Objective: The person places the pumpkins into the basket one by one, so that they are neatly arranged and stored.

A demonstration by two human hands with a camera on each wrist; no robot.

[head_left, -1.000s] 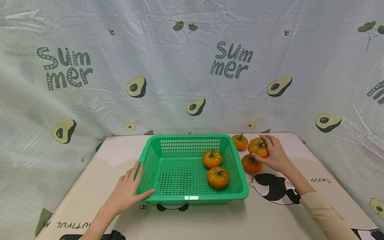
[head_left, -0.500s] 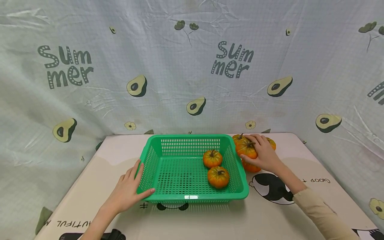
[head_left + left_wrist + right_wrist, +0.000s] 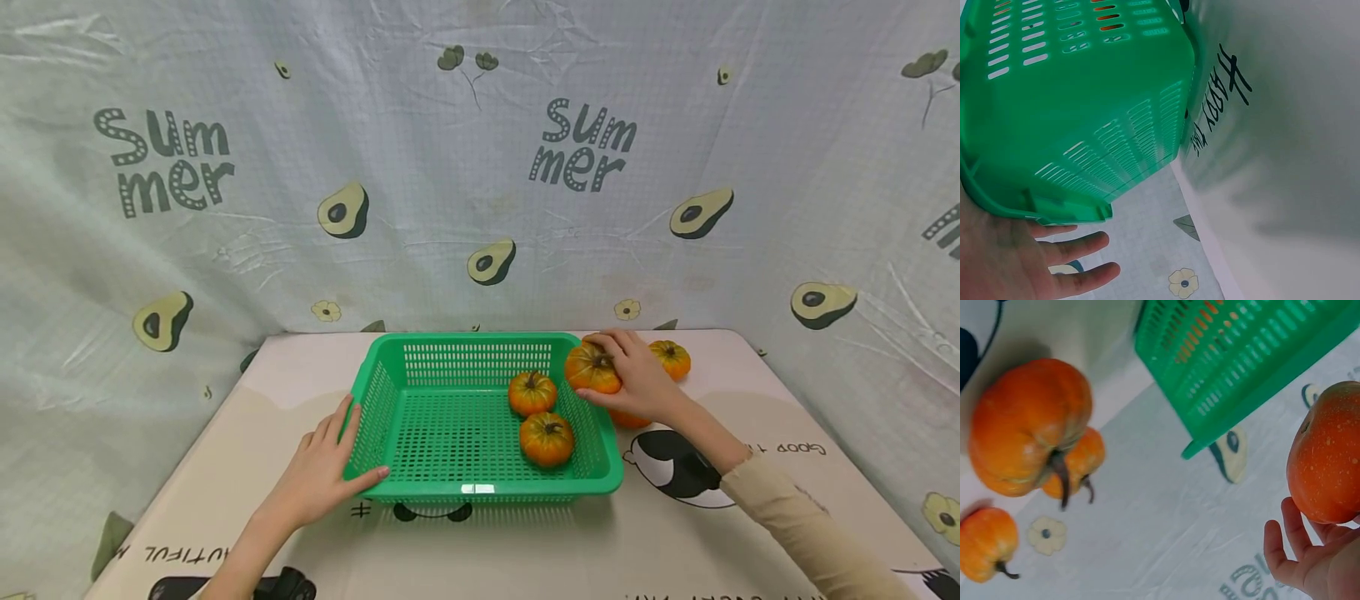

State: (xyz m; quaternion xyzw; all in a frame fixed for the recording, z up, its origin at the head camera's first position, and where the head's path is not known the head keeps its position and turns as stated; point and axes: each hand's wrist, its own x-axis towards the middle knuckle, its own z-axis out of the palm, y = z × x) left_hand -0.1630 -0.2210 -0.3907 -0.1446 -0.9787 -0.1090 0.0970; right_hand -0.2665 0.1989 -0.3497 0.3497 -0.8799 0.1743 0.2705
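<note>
My right hand (image 3: pixel 641 379) grips a small orange pumpkin (image 3: pixel 588 369) by its sides, over the right wall of a green plastic basket (image 3: pixel 525 487). In the right wrist view the held pumpkin (image 3: pixel 1327 456) is up off the table, with the fingers beneath it. My left hand (image 3: pixel 315 471) rests at the basket's left front corner, thumb on the front rim and fingers stretched along the left side. Inside the basket, towards the right, sit two pumpkins, a rear one (image 3: pixel 532 393) and a front one (image 3: pixel 547 439).
Right of the basket, one pumpkin (image 3: pixel 670 359) stands near the back edge and another (image 3: pixel 628 419) is partly under my right hand. The right wrist view shows a third pumpkin (image 3: pixel 1082 464) there. A patterned curtain (image 3: pixel 420 167) hangs behind the table; a black object (image 3: pixel 285 586) lies front left.
My right hand has lifted the pumpkin and carried it left, from the group on the table to over the basket's right rim. My left hand has stayed in place.
</note>
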